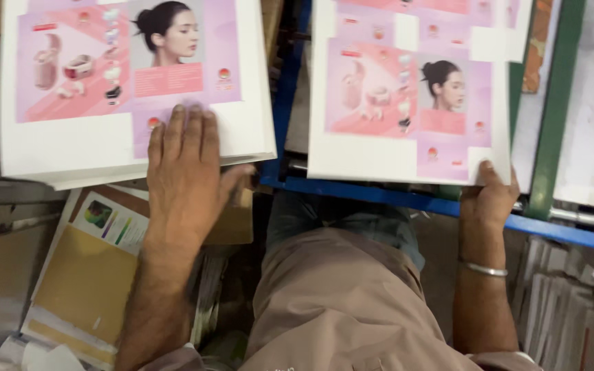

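At the upper left of the frame lies a thick stack (70,148) of big white sheets, printed in pink and purple with small product pictures and a portrait. On its lower edge rests the left hand (185,180), palm down, fingers stretched flat and a little spread over the top sheet, the thumb at the stack's front edge; it presses and grips nothing that I can see. At the upper middle and right is a second sheet (407,96) with the same print, lying on a blue frame (379,196) of a machine. The right hand (491,199) holds this sheet at its lower right corner: the thumb lies on top, and the other fingers are hidden below, so how far they close I cannot tell. A green bar (558,103) runs down the right side, beside the blue frame. On the right wrist sits a thin silver bangle (484,269). At the lower left, under the stack, lie a yellow board (84,282) and a small printed paper (111,223) with coloured patches. The person's beige shirt (338,302) fills the lower middle.
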